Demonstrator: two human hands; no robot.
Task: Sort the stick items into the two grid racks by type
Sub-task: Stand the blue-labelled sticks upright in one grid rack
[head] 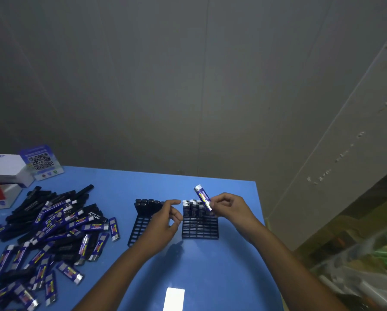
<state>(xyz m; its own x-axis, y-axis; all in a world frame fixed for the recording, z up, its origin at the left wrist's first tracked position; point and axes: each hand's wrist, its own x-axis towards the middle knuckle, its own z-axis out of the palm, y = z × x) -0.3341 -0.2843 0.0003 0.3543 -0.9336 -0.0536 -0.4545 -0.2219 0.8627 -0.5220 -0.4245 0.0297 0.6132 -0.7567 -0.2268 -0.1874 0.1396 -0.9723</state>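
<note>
Blue surface [210, 265], lit from above, wall behind. A blue stick [202, 197] is pinched at its lower end by the right hand [229, 208], thumb and fingertips curled round it; the stick is tilted, its capped end up and away from the hand, and is held just above the right rack [200, 227]. Several blue sticks with silver tops are seen standing in the far rows of that rack, directly under the hand; the near rows are seen as bare grid.

The left hand [163, 223] is held over the left rack [141, 225], forefinger stretched toward the right hand, the other fingers loosely curled, nothing held. Black sticks [147, 204] are stood in the far row of the left rack, just beyond the hand. The two racks are set side by side, a narrow gap between.

Well to the left of the left hand, a mixed pile [46, 234] of black and blue sticks is spread flat. Beyond the pile, a white box [8, 169] and a QR card [42, 161]. Near the wrists, a white patch [174, 298] is noted on the surface.
</note>
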